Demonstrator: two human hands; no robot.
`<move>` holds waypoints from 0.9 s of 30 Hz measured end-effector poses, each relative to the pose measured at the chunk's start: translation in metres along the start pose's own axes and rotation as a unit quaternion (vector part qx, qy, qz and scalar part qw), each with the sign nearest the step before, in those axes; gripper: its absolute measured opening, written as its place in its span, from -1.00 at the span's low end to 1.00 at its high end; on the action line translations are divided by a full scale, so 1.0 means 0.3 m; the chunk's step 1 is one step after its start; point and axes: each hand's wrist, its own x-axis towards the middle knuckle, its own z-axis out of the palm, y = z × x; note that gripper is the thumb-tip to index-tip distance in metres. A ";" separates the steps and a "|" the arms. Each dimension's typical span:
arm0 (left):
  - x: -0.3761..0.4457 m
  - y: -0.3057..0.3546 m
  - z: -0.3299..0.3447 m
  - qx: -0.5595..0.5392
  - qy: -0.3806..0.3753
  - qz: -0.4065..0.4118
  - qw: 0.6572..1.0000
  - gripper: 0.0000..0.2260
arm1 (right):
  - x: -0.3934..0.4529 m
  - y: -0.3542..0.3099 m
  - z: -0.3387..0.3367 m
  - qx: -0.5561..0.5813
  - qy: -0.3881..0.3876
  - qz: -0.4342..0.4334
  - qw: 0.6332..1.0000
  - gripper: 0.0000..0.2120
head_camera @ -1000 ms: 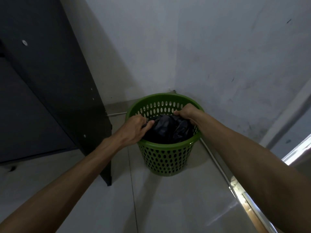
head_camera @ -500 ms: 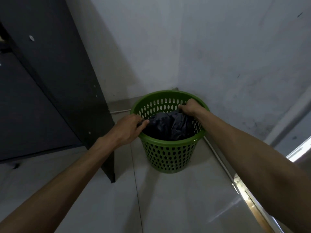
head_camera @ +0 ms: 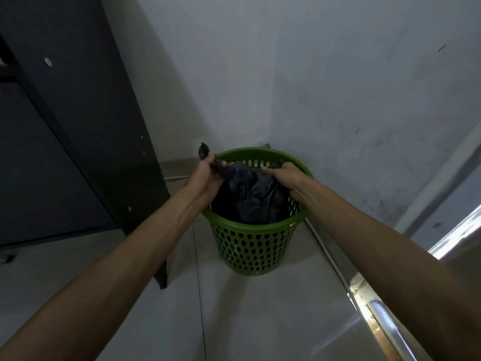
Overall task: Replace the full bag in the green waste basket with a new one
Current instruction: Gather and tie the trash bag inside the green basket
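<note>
Basket: the green waste basket [head_camera: 253, 246] is stood on the tiled floor [head_camera: 273, 308] in the corner where two pale walls meet, just beside a dark cabinet panel [head_camera: 86, 131].
Bag: the black bag [head_camera: 250, 196] is seen bunched inside the basket, its bulk below the rim and its gathered edges drawn up above it.
Left hand: the left hand [head_camera: 207, 175] is closed round a twisted corner of the bag at the left of the rim; a tail of plastic is seen sticking out above the fist, so the edge appears to have been gathered for a firm hold.
Right hand: the right hand [head_camera: 285, 175] is curled over the opposite edge of the bag near the far right of the rim, with the plastic pinched under the fingers.
Reason for hold: two opposite edges are taken, probably so that the mouth can be closed and the load lifted evenly.
Stage: the full bag is judged not yet lifted out; no new bag is in sight.
Risk: thin plastic may tear if it is pulled unevenly.
</note>
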 end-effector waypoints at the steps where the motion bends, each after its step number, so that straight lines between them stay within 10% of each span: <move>1: 0.005 0.000 0.006 -0.015 0.005 -0.001 1.000 -0.65 | 0.000 -0.011 -0.001 -0.003 0.007 -0.005 1.000 -0.35; 14: -0.059 -0.012 0.014 0.227 0.016 0.071 0.971 -0.73 | 0.007 -0.010 -0.005 -0.107 0.070 -0.077 0.989 -0.56; 21: -0.021 -0.017 -0.014 0.363 0.037 0.096 0.926 -0.94 | -0.075 0.004 0.009 -0.234 -0.030 -0.169 0.957 -0.60; 27: -0.013 -0.026 -0.023 0.489 -0.028 0.074 0.868 -0.71 | -0.117 0.061 0.049 -0.433 -0.153 -0.184 0.869 0.06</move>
